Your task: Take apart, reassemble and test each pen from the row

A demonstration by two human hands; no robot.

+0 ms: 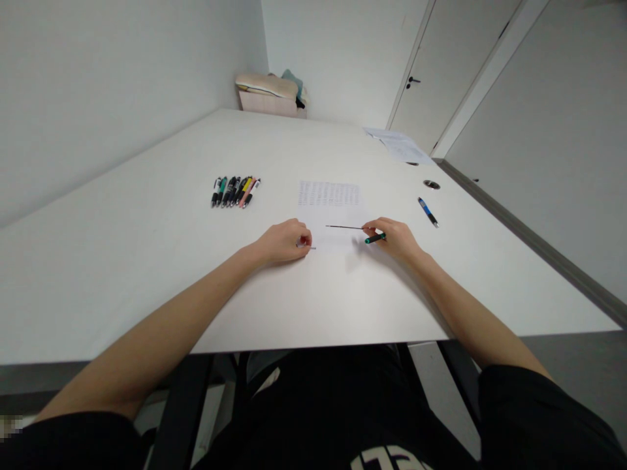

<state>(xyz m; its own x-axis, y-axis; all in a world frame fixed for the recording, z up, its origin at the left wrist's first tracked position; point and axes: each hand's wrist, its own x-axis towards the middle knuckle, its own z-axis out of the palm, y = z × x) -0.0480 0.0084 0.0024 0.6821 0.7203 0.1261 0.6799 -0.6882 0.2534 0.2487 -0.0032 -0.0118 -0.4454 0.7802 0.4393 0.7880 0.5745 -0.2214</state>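
My right hand (396,239) is closed on two pen parts above the paper. A thin dark pen refill (343,227) points left from its fingertips, and a black pen barrel with green ends (375,239) sticks out below it. My left hand (285,241) rests at the left edge of the paper, fingers curled in a pinch. From them pokes a small silvery piece (313,248), perhaps a pen tip; its exact kind is too small to make out. Under and between both hands lies the white sheet of paper (329,215), with rows of handwriting or print on its far part.
Several pens (235,192) lie side by side at the left. To the right is a single blue pen (428,212), near a round table fitting (432,185). More papers (399,145) lie at the far right edge. Folded cloths (267,85) sit beyond the white table (122,261).
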